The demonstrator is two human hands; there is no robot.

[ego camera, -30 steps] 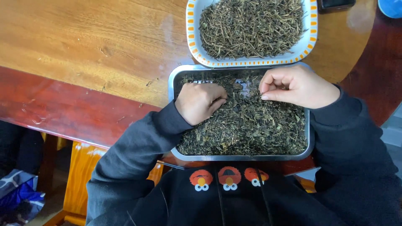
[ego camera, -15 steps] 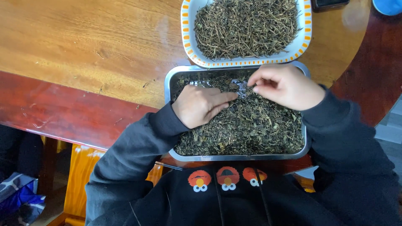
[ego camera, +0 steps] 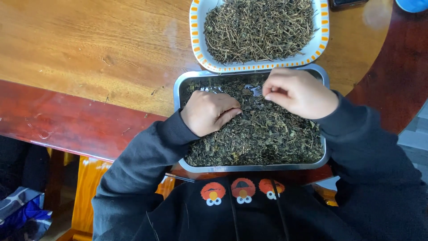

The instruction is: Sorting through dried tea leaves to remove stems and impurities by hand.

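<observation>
Steel tray (ego camera: 179, 91) of dried leaves (ego camera: 263, 138) sits at the worktop (ego camera: 89, 53) edge. Right hand (ego camera: 299, 93) has drifted left and up since a second ago, grip now pinched on a thin stem; left hand (ego camera: 209, 111) stays loosely curled on the leaves, holding nothing. Looks like stem-picking carries on, with the orange-rimmed dish (ego camera: 196, 40) of stems just behind. Glossy wood, red border, floor below.

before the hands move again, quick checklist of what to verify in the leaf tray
1. Left hand resting in the dried leaves: ok.
2. Right hand fingertips pinched together over the leaves: ok; what it grips: cannot tell.
3. Metal tray fully on the table: not ok, its near edge overhangs.
4. White dish of stems beside the tray's far rim: ok.
5. Leaves all inside the tray: ok.
</observation>
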